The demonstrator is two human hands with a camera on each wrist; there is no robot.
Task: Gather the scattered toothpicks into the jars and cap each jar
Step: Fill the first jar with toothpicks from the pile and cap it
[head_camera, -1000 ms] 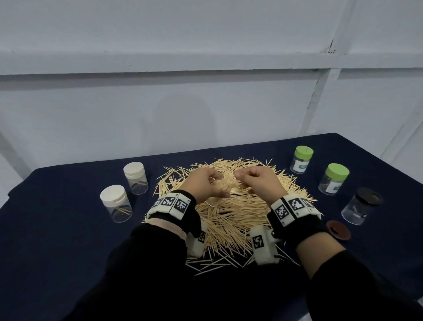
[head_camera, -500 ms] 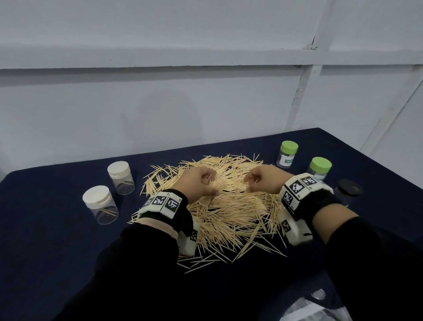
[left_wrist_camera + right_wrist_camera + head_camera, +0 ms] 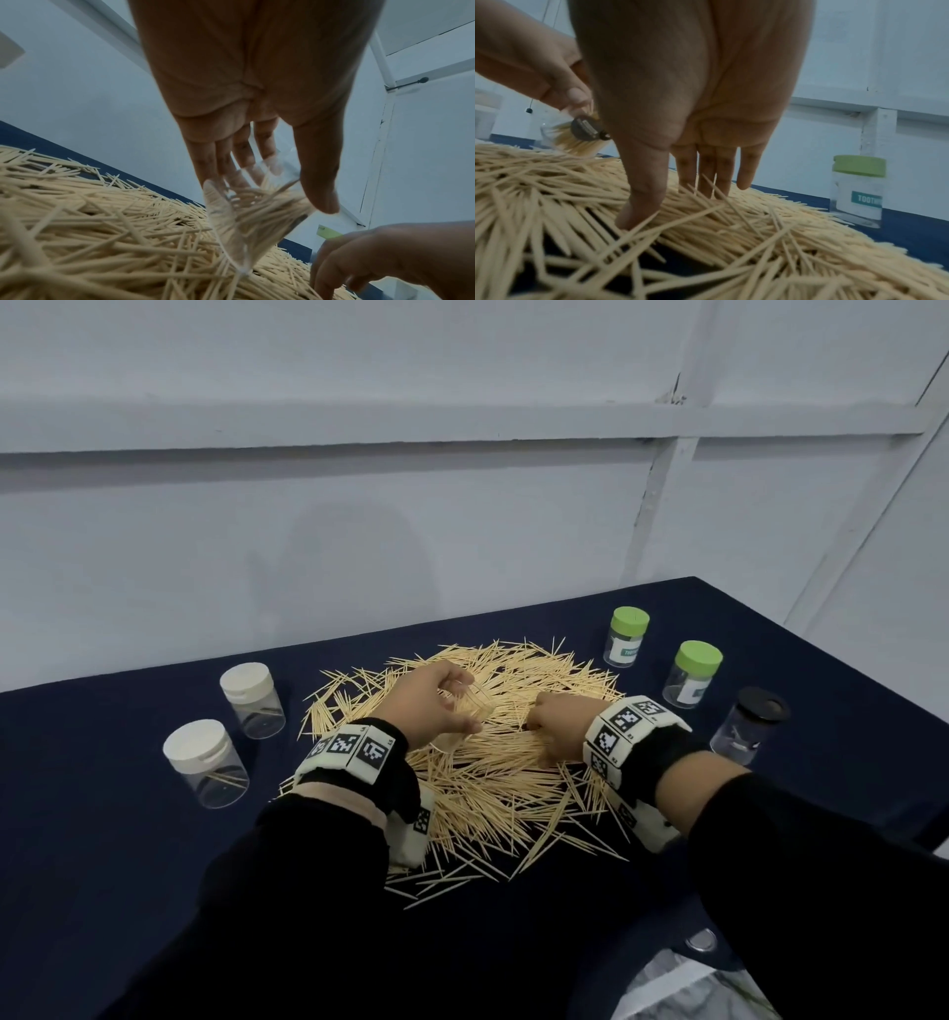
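Note:
A big heap of toothpicks lies on the dark blue tablecloth. My left hand grips an uncapped clear jar tilted over the heap; it holds a bundle of toothpicks. The jar also shows in the right wrist view, under the left thumb. My right hand is down on the heap to the right of the jar. There its thumb and straight fingers touch the toothpicks, with a gap between them.
Two white-capped jars stand left of the heap, each with a few toothpicks inside. Two green-capped jars and a black-capped jar stand at the right. A grey wall runs behind the table.
My right hand has left the jar's mouth and dropped to the right onto the heap. The left hand still holds the tilted jar. The head view has swung a little.

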